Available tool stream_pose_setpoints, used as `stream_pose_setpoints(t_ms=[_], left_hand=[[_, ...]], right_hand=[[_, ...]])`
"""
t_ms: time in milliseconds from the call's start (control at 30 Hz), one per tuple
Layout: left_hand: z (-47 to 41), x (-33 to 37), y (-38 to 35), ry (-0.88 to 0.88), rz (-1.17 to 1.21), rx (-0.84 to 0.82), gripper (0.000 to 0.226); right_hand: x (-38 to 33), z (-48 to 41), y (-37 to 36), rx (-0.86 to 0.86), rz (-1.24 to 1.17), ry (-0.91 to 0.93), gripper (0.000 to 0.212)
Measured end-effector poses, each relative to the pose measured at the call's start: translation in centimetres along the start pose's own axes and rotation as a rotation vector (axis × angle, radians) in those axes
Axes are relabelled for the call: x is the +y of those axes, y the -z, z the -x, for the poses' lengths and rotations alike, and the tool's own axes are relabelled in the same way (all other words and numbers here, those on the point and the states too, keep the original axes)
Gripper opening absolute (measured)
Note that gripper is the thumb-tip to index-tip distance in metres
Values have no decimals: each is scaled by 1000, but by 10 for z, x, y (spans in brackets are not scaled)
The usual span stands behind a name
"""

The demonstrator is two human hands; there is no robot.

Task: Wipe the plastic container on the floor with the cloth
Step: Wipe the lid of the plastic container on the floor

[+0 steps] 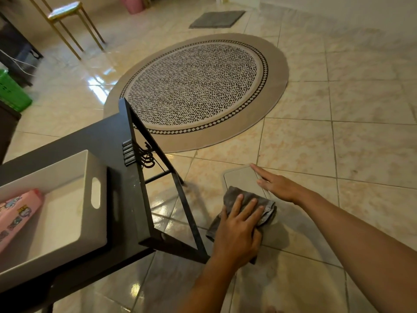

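Note:
A flat, pale grey-beige plastic container [240, 178] lies upside down on the tiled floor, right of the black table leg. My left hand [239, 227] presses a crumpled grey cloth [266, 205] onto its near part, fingers spread over the cloth. My right hand [276, 185] lies flat and open on the container's right edge, fingers pointing left and away. Much of the container is hidden under the cloth and my hands.
A black low table [99, 141] stands to the left, holding a white tray [67, 175] with a pink item [15, 213] in it. A round patterned rug [198, 86] lies ahead. A gold-legged stool [67, 12], a green basket [11, 91] and a grey mat [216, 19] stand farther off.

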State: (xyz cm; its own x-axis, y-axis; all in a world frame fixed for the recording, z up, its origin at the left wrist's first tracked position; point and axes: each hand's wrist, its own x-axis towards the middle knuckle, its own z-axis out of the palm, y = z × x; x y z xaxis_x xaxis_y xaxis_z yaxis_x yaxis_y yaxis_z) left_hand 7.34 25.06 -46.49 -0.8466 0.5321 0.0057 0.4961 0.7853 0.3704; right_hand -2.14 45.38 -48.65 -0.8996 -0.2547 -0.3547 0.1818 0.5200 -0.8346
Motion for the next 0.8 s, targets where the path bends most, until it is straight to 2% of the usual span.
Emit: stream_pose_setpoints(t_ms=[233, 333, 400, 667, 800], left_hand=[[-3, -3, -4, -15, -76, 23, 53], [-15, 0, -5, 181, -68, 57, 57], [-15, 2, -7, 250, -63, 49, 60], [-16, 13, -10, 286, -61, 1, 67], [-34, 14, -6, 253, -66, -28, 62]], right_hand=[[-3, -5, -2, -52, -75, 20, 54], [-5, -3, -4, -52, -101, 16, 55], [-3, 0, -5, -32, -105, 10, 55], [11, 27, -31, 101, -220, -27, 49], [6, 30, -32, 110, -208, -42, 49]])
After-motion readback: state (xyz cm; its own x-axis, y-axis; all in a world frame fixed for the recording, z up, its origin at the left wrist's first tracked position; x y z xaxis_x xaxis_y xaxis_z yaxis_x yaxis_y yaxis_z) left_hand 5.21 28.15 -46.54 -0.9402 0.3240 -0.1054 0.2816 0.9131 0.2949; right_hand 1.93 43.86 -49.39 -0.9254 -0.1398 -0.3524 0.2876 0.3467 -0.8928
